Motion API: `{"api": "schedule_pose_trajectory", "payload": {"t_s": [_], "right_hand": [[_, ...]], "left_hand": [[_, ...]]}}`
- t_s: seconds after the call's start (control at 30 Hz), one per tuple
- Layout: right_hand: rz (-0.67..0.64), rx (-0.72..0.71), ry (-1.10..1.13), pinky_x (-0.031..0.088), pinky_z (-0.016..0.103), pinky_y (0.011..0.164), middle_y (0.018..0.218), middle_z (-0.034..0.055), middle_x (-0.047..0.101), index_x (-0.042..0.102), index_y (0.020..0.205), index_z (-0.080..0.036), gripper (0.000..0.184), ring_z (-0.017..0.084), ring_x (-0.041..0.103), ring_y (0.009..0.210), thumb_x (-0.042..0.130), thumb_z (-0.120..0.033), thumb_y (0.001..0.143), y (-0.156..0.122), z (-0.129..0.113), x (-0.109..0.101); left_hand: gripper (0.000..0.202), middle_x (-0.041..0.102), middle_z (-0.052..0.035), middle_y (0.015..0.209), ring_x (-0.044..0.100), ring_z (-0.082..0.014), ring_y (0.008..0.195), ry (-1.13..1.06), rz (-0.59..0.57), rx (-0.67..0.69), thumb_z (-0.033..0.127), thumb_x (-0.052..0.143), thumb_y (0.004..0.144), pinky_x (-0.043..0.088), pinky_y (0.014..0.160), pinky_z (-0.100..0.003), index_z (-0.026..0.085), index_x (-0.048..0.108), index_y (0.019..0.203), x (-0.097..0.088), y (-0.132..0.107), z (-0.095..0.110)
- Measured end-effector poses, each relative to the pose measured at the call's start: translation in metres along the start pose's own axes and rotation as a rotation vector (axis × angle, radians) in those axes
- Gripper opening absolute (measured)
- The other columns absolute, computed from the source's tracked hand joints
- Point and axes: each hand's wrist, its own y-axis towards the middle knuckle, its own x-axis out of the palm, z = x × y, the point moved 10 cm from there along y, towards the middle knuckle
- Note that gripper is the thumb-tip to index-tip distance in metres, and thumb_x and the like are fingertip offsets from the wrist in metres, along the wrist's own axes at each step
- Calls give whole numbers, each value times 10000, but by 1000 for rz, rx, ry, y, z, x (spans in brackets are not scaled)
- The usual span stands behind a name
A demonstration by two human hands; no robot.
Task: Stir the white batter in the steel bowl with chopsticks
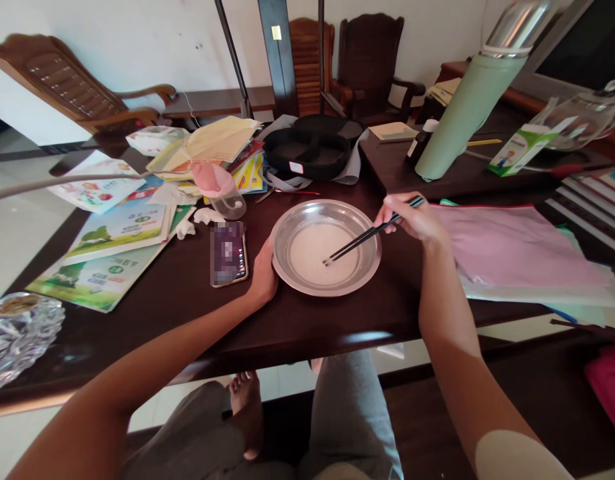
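Observation:
A round metal plate (287, 267) with white liquid in it sits on the dark wooden table (312, 320) in front of me. My left hand (263, 275) rests against the plate's left rim, fingers curled round its edge. My right hand (412, 217) grips a pair of dark chopsticks (370, 233) at their upper end. The chopstick tips dip into the white liquid near the plate's middle. A phone (229, 253) lies flat just left of my left hand.
Picture books (114, 230) and papers are piled at the back left, with a pink-lidded cup (222, 190). A black divided tray (310, 150) stands behind the plate. A green flask (467, 110), a pink folder (517, 250) and a glass dish (17, 333) are also here.

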Motion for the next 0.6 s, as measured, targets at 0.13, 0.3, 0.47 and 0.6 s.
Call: {"api": "schedule_pose_trajectory", "payload": {"t_s": [0.13,0.3,0.47,0.6], "right_hand": [[-51,-50,-45,547,277,515,721,94,851,809,651,-213,678,163,712,562,976,-857,779,3,-3,20],[139,-95,-29,466,267,436,640,81,803,763,587,-214,697,135,626,468,991,-849,763,0,-7,-20],[-13,-6,-9,487,271,451,633,92,798,759,592,-203,711,147,648,480,994,-855,750,1,2,4],[-18,-64,-68,550,286,534,747,103,856,811,667,-213,678,168,713,588,968,-862,784,4,-2,16]], "left_hand": [[605,726,-29,1728,549,-350,1737,-32,19,-40,670,591,1088,334,1518,-567,296,814,1509,-2,0,-4],[590,731,-35,1721,541,-338,1744,-33,6,-12,660,578,1096,317,1525,-562,297,814,1498,1,0,-1],[578,739,-29,1710,548,-352,1738,-59,19,-35,672,617,1067,321,1524,-574,298,832,1452,-1,0,-4],[599,719,-44,1734,551,-342,1735,-37,18,-36,667,580,1099,330,1521,-564,284,810,1498,-2,0,-5]]}}
